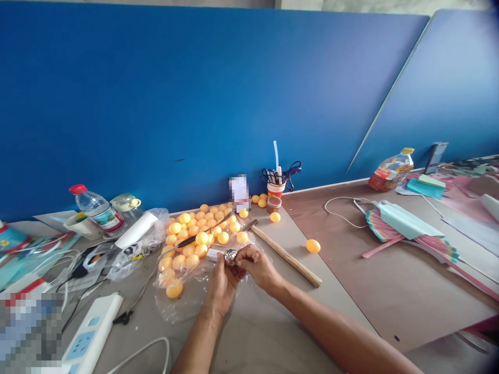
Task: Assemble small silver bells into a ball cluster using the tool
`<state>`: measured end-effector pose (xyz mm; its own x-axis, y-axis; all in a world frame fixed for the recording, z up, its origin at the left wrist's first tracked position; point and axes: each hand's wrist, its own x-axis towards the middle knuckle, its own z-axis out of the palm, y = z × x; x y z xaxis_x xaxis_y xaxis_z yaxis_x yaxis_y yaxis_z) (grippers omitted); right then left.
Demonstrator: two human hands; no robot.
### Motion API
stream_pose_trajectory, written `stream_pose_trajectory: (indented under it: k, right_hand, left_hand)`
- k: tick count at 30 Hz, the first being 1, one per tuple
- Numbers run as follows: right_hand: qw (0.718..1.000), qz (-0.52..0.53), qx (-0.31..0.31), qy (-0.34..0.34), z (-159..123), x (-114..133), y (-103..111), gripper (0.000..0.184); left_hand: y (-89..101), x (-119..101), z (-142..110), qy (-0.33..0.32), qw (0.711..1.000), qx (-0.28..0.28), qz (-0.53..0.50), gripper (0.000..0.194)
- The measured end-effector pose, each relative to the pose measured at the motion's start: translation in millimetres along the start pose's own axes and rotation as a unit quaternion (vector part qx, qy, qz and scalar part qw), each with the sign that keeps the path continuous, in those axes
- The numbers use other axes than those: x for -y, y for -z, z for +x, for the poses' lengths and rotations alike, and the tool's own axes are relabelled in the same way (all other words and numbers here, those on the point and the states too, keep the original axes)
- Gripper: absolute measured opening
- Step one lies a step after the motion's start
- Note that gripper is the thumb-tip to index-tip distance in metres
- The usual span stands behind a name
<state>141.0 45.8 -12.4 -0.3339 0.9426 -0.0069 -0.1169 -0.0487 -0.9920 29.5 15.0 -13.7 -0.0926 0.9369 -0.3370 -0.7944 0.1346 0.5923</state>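
A small, shiny silver ball-like object [230,256] sits between my two hands over the table. My left hand [226,280] grips it from the left and below, thumb up along its side. The fingers of my right hand [257,266] are pinched against its right side, and whatever detail they touch is too small to make out. Just behind my left thumb is a small white piece [212,254]. Many orange balls [192,249] lie on clear plastic film [171,310] beyond my hands. A hammer with a wooden handle [290,257] lies to the right.
A white power strip [95,327], cables and a plastic bottle with red cap [97,210] crowd the left. A paper cup of tools [275,188] stands by the blue partition [195,93]. At right are a pink-and-teal folded paper item [409,223] and a yellow-capped bottle [392,169].
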Motion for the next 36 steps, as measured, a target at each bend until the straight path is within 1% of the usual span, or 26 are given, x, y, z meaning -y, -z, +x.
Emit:
stream_pose_trajectory:
  k: [4, 13, 15, 19, 26, 29, 32, 36]
  right_hand:
    - [1.000, 0.001, 0.009, 0.004, 0, 1, 2, 0.002]
    - [1.000, -0.017, 0.007, -0.010, 2, 2, 1, 0.002]
    - [1.000, -0.002, 0.004, -0.018, 3, -1, 1, 0.004]
    - [0.999, 0.034, 0.019, -0.028, 3, -6, 3, 0.010]
    - [0.997, 0.064, 0.028, -0.012, 1, 4, 6, 0.012]
    - [0.996, 0.090, 0.016, -0.021, 1, 8, 8, 0.014]
    - [0.994, 0.110, 0.000, -0.003, 3, 10, 12, 0.018]
    - [0.991, 0.132, 0.018, 0.005, 4, 14, 17, 0.022]
  left_hand:
    - [-2.9, -2, -2, 0.006, 1.000, -0.005, 0.000, 0.030]
    - [-2.4, 0, -3, -0.001, 1.000, 0.012, 0.008, 0.031]
    - [-3.1, 1, -3, -0.001, 1.000, 0.012, 0.011, 0.031]
    - [-2.2, 2, -2, 0.006, 1.000, 0.010, 0.003, 0.031]
    - [1.7, -3, 0, 0.023, 1.000, 0.005, -0.011, 0.031]
    - [0.7, -5, -1, 0.028, 1.000, 0.014, 0.004, 0.034]
    - [-1.0, -5, -3, 0.017, 0.999, 0.026, 0.033, 0.036]
    - [-3.1, -5, -7, -0.017, 0.997, 0.059, 0.048, 0.032]
